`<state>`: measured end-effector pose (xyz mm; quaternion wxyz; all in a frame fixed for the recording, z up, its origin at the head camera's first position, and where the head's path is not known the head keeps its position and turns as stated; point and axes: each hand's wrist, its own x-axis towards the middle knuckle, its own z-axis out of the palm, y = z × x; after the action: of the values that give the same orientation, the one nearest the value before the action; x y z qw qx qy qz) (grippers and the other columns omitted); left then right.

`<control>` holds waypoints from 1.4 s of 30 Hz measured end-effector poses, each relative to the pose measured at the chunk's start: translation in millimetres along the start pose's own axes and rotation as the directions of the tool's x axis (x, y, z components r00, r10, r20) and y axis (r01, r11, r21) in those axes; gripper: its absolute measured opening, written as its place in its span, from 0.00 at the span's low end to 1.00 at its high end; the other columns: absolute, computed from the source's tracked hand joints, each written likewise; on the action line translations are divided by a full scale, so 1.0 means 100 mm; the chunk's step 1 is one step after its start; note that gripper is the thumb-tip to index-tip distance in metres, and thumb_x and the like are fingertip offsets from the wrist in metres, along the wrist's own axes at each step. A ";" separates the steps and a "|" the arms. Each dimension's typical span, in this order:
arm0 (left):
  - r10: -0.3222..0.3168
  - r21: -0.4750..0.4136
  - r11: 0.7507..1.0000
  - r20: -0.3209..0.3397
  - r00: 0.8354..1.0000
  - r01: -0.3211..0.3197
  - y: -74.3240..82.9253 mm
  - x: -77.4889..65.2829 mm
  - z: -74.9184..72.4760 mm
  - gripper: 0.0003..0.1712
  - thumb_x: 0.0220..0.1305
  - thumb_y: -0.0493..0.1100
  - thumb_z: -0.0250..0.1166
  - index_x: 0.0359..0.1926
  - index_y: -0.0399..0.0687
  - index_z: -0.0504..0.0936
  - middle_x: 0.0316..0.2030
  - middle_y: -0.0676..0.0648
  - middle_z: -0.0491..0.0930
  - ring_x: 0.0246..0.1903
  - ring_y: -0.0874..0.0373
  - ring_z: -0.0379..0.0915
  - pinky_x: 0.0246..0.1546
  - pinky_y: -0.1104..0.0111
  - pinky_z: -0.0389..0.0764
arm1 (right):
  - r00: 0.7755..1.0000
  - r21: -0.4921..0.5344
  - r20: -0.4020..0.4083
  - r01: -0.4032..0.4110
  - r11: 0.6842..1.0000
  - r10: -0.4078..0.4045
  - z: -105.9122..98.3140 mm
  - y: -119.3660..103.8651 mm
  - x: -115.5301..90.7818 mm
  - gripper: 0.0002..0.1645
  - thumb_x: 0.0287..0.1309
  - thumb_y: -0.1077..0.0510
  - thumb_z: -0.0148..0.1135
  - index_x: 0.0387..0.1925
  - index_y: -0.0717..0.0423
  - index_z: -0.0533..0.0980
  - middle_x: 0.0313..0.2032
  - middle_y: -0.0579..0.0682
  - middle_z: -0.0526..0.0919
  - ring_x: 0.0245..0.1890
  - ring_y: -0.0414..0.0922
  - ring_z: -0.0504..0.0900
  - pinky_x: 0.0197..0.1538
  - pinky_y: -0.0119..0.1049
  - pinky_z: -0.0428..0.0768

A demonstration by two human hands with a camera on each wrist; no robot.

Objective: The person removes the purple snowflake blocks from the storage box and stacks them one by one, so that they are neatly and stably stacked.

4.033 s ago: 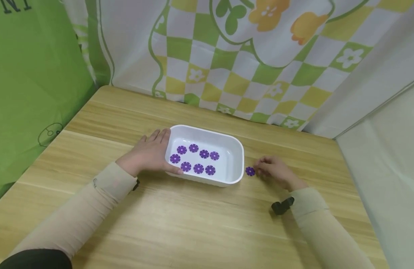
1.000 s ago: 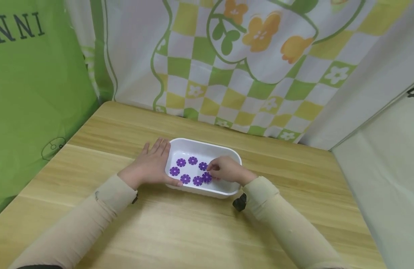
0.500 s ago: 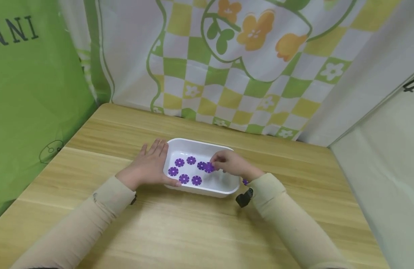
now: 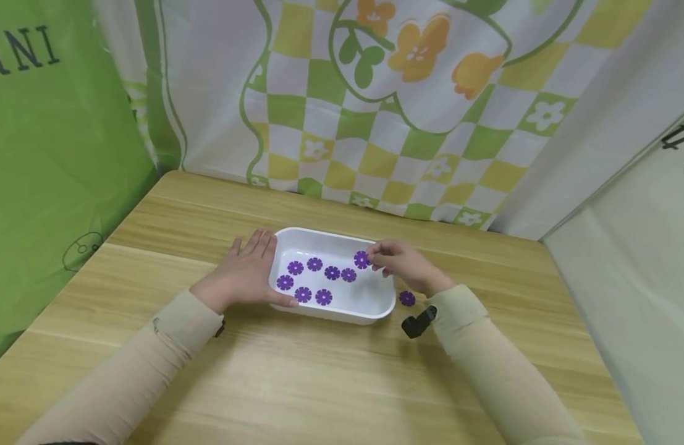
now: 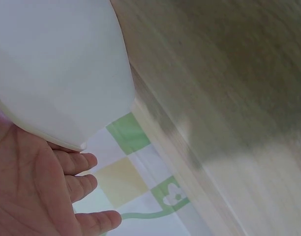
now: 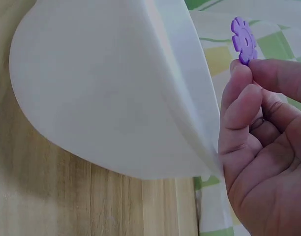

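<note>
A white rectangular plastic box point(image 4: 342, 309) holds several purple flower-shaped plastic discs point(image 4: 324, 297) lying on its floor. My left hand point(image 4: 238, 275) rests against the box's left end, fingers extended at the back corner and thumb along the front rim. In the left wrist view its fingers point(image 5: 81, 187) reach past the box's edge. Between thumb and forefinger, my right hand point(image 4: 405, 262) pinches one purple disc point(image 4: 361, 259), raised over the right part of the box. The right wrist view shows that disc point(image 6: 245, 40) standing on edge above the fingertips. Another disc point(image 4: 407, 298) lies on the table right of the box.
The wooden table point(image 4: 253, 377) extends around the box. Behind it hangs a checked, flower-printed curtain point(image 4: 375, 136), with green fabric point(image 4: 47, 161) at the left and pale fabric point(image 4: 636, 259) at the right. A black wrist camera point(image 4: 418, 322) sits close to the loose disc.
Four seconds ago my right hand was at the disc on the table. Since then it has gone into the box, taken a disc and lifted it rightward. The left hand has stayed on the box.
</note>
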<state>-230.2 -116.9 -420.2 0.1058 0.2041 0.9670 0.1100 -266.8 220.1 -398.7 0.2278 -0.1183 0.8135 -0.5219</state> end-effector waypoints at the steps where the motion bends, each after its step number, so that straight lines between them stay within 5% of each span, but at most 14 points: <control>1: 0.001 -0.001 1.000 -0.001 1.000 -0.001 0.00 0.00 0.00 0.88 0.41 0.90 0.62 0.79 0.28 0.39 0.80 0.30 0.36 0.79 0.36 0.26 0.75 0.39 0.32 | 1.000 0.013 -0.007 -0.002 1.000 0.002 -0.01 0.01 0.00 0.15 0.74 0.65 0.53 0.54 0.72 0.75 0.42 0.51 0.81 0.43 0.46 0.77 0.47 0.36 0.79; 28: -0.003 -0.008 1.000 0.015 1.000 0.003 0.01 0.00 -0.02 0.86 0.44 0.88 0.63 0.79 0.27 0.39 0.80 0.30 0.36 0.79 0.35 0.26 0.75 0.39 0.33 | 0.992 0.218 -0.116 -0.014 0.976 0.041 -0.38 0.36 -0.34 0.05 0.77 0.65 0.49 0.46 0.63 0.72 0.38 0.46 0.78 0.41 0.39 0.78 0.44 0.30 0.79; 42: -0.004 -0.005 1.000 0.017 1.000 0.004 -0.02 0.02 0.00 0.88 0.42 0.89 0.62 0.79 0.28 0.38 0.80 0.31 0.35 0.79 0.36 0.26 0.75 0.39 0.32 | 0.990 0.038 -0.078 -0.117 0.992 0.120 -0.56 0.79 -0.52 0.14 0.75 0.66 0.52 0.51 0.76 0.73 0.37 0.49 0.81 0.39 0.39 0.80 0.46 0.30 0.83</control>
<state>-232.8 -117.7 -421.2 0.1147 0.2031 0.9661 0.1104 -246.1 320.5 -437.5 0.2275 -0.0451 0.8188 -0.5252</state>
